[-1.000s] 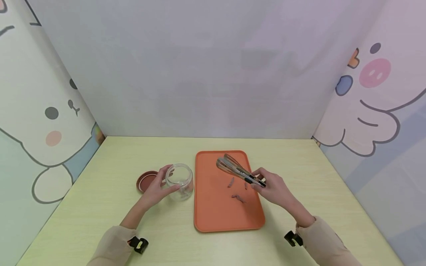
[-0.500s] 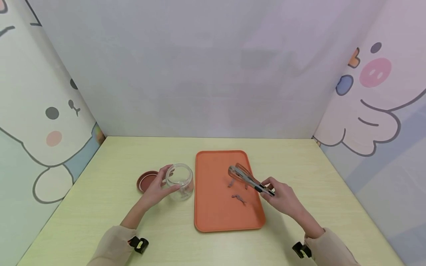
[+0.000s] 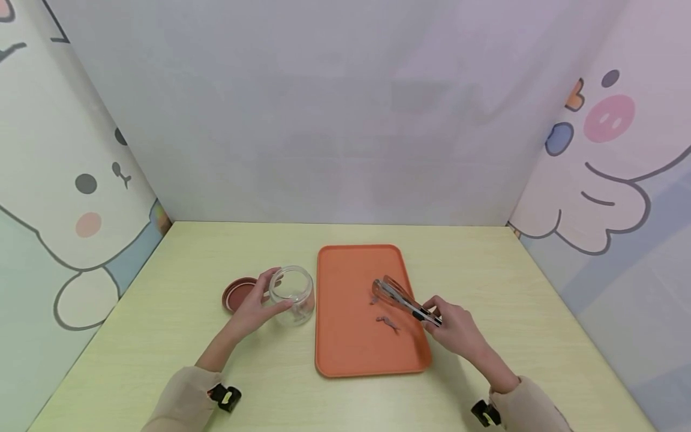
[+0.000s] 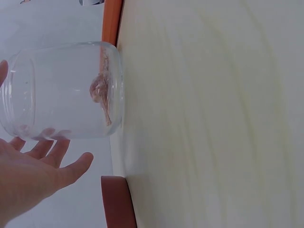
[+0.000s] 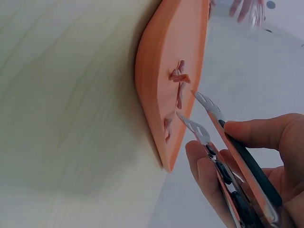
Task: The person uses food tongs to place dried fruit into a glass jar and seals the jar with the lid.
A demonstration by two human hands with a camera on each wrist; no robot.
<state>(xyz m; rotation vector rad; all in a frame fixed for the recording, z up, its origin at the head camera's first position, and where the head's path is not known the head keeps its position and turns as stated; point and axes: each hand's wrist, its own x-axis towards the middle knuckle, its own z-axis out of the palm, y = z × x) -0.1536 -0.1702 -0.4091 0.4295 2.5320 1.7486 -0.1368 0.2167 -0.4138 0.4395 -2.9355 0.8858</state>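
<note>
Gripped the clear jar (image 3: pixel 293 294) with the left hand (image 3: pixel 256 309), fingers and thumb curled round its side. Held it upright on the pale desk (image 3: pixel 351 408), mouth uncovered. Made out a reddish-brown scrap (image 4: pixel 99 90) low inside from the left wrist view. Saw the brown lid (image 3: pixel 237 296) off, down on the desk at the jar's 9 o'clock, partly hidden by the left hand. Found the orange tray (image 3: pixel 348 348) flat on the desk, just beside the jar at its 3 o'clock.

Gripped the steel tongs (image 3: pixel 402 300) between thumb and fingers of the right hand (image 3: pixel 453 329). Pointed them toward 10 o'clock from that hand, over the 3 o'clock side of the tray. Saw the tips apart in the right wrist view; couldn't tell about contact with anything below.

Spotted thin reddish pieces (image 3: pixel 387 324) on the tray: one at 6 o'clock from the tong heads, another at 8 o'clock, partly covered by the tongs.

Noted beige sleeves (image 3: pixel 186 393) on both arms and a black device (image 3: pixel 224 397) at each cuff. Saw a pale backdrop (image 3: pixel 345 120) beyond the desk at 12 o'clock.
</note>
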